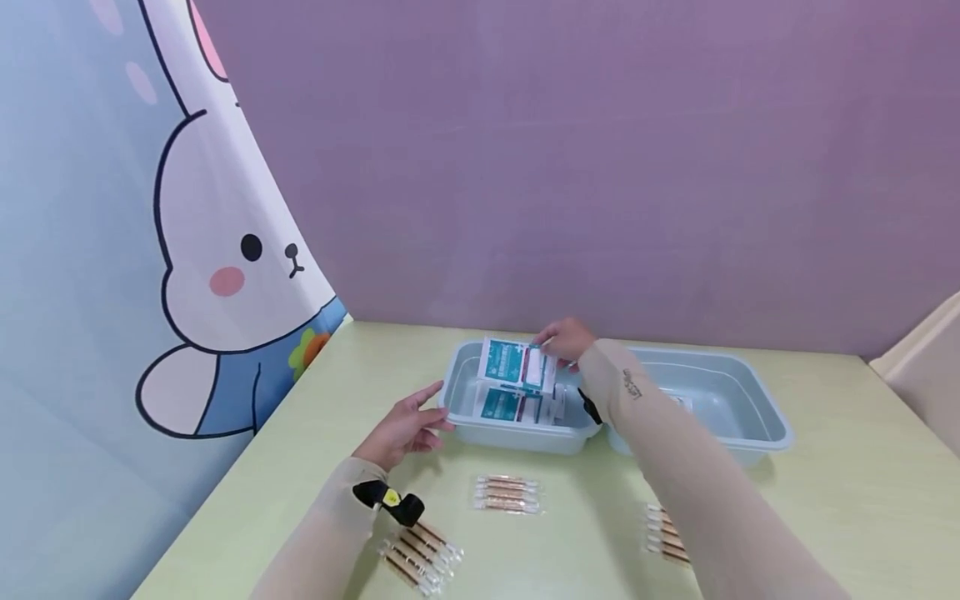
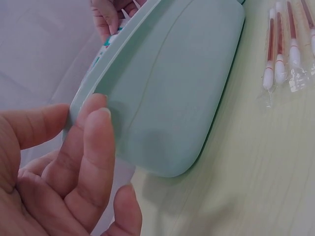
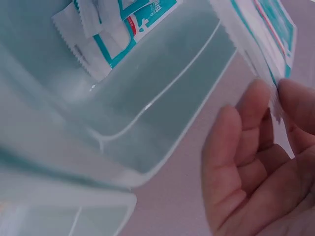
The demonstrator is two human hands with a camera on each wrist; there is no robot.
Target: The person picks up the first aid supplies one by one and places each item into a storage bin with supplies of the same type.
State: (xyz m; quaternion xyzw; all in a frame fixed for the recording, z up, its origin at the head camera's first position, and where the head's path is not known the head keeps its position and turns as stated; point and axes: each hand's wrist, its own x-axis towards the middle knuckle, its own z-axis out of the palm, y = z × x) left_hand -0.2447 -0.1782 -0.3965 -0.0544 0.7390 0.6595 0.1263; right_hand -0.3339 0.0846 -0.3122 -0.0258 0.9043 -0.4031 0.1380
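Observation:
My right hand point(image 1: 567, 340) pinches a flat teal-and-white sachet point(image 1: 517, 363) between thumb and fingers, over the left light-blue plastic basin point(image 1: 517, 436). In the right wrist view the held sachet point(image 3: 263, 37) stands on edge, partly outside the picture. More sachets of the same kind point(image 1: 501, 405) lie on the basin floor below it. At the basin's left end, my left hand point(image 1: 403, 431) holds the rim, thumb at the top edge and fingers against the outer wall point(image 2: 167, 98).
A second basin point(image 1: 720, 392) stands close on the right, a white packet inside, partly hidden by my right arm. Clear packs of brown-and-white swabs lie in front: one in the middle point(image 1: 507, 494), one by my left wrist point(image 1: 420, 557), one beside my right forearm point(image 1: 663, 535).

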